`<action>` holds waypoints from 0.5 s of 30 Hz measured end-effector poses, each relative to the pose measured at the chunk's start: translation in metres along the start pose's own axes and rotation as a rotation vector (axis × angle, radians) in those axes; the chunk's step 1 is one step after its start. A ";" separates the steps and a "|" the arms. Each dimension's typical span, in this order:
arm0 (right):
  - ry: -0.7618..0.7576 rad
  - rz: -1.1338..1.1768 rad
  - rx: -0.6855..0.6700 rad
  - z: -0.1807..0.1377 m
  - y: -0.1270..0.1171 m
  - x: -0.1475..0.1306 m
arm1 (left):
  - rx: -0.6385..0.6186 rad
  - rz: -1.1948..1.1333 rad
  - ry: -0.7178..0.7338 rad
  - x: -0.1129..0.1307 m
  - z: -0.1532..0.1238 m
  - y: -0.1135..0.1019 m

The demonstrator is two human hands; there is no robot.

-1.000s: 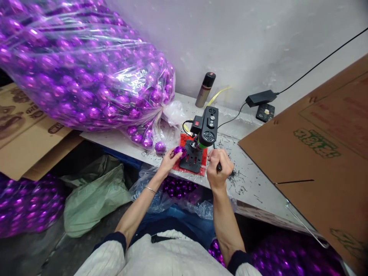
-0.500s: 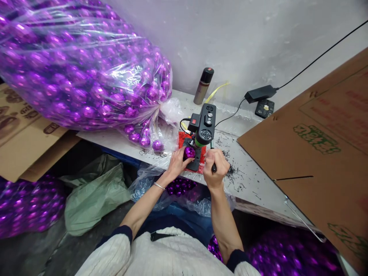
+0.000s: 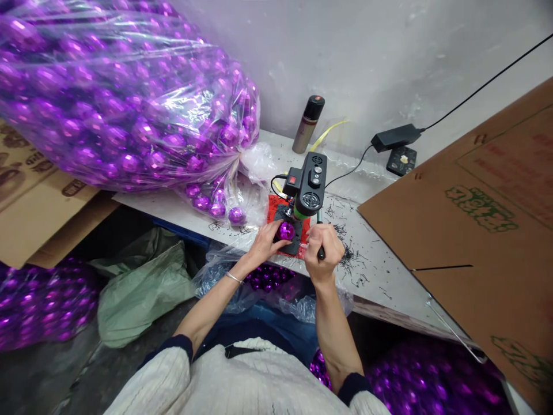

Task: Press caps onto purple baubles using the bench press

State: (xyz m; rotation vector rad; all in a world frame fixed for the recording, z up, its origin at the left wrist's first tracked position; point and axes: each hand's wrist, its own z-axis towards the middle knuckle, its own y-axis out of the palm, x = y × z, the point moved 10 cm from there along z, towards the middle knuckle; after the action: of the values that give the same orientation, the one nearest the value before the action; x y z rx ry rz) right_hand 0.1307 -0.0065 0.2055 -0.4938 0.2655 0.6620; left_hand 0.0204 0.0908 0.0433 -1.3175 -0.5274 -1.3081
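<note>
Left hand (image 3: 264, 243) grasps a glossy, faceted purple ball (image 3: 286, 231) on the black base plate beneath the head of a small bench drill (image 3: 309, 185). Right hand (image 3: 323, 255) is clenched around the drill's black lever (image 3: 319, 217). Beyond, on the shaving-strewn white tabletop (image 3: 173, 208): a clear bag of like balls (image 3: 129, 98), a spray can (image 3: 308, 124) and a power adapter (image 3: 395, 138).

Bag of purple balls (image 3: 129, 98) blocks the bench's left, spilling to just beside the press (image 3: 309, 190); cardboard sheet (image 3: 475, 230) walls off the right. Press front is taken — left hand (image 3: 268, 242) w/ a ball (image 3: 285, 230), right hand (image 3: 323, 253) on the lever (image 3: 319, 218). Free: chip-strewn bench strip (image 3: 367, 271) btwn press & cardboard. Behind — spray can (image 3: 309, 124), adapter (image 3: 395, 138), wall.
</note>
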 end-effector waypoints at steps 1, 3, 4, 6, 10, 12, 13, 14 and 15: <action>0.001 -0.002 -0.002 0.000 0.000 0.000 | 0.012 -0.058 -0.037 -0.003 -0.001 -0.001; 0.000 -0.007 -0.003 0.000 0.000 0.000 | 0.061 -0.226 -0.156 -0.014 -0.005 -0.004; 0.000 -0.006 -0.003 0.000 0.000 0.000 | 0.097 -0.347 -0.235 -0.021 -0.009 -0.006; 0.002 0.001 -0.005 0.000 0.000 0.000 | 0.156 -0.653 -0.411 -0.036 -0.020 -0.007; 0.014 0.011 0.002 0.000 -0.001 0.001 | 0.170 -1.196 -0.676 -0.043 -0.041 0.002; 0.021 0.013 0.009 0.000 -0.001 0.002 | 0.180 -1.310 -0.730 -0.041 -0.046 0.002; 0.023 0.015 0.011 0.000 -0.001 0.002 | 0.187 -1.339 -0.744 -0.040 -0.046 0.002; 0.025 0.018 0.012 0.001 -0.001 0.003 | 0.193 -1.356 -0.752 -0.040 -0.046 0.003; 0.025 0.020 0.011 0.001 -0.001 0.003 | 0.198 -1.362 -0.756 -0.040 -0.045 0.004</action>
State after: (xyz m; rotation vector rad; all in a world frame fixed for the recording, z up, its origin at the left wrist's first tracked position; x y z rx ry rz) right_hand 0.1333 -0.0054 0.2056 -0.4895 0.2983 0.6740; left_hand -0.0043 0.0656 -0.0058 -1.2236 -2.2944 -1.6361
